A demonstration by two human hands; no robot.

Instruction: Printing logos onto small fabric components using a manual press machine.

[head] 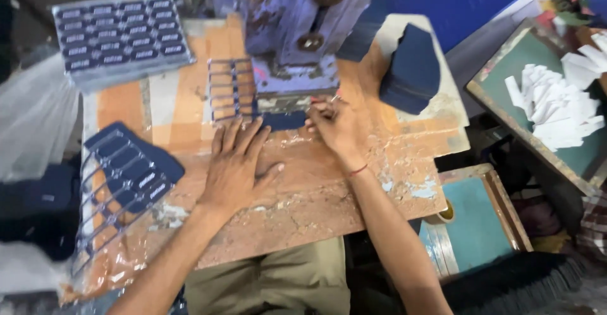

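Resting flat on the worn wooden table (303, 195), the left hand (237, 166) lies with its fingers spread and released, holding nothing; its fingertips reach to the near edge of a dark blue card piece (284, 120) that lies just under the purple press machine (297, 30); the right hand (335, 125) is at the right end of this same blue piece, with the fingers bent and pinched on its edge, close to the base of the machine; a thin red thread (358, 171) goes around the right wrist.

To the left of the machine, a cut-out blue frame with empty rectangular holes (231, 90) lies on the table, touching the machine base; at the far left, a full sheet of dark blue labels (120, 33) rests on a grey stack; at the near left, another blue frame with holes (120, 182) lies tilted over the table edge, partly inside clear plastic; to the right of the machine, a pile of dark blue cards (411, 68) stands on a pale board.

On the far right, a green tray (544, 55) holds many small white paper pieces (563, 109); near it, lower, is a teal wooden box (474, 223); the person's khaki trousers (278, 283) show under the near table edge.
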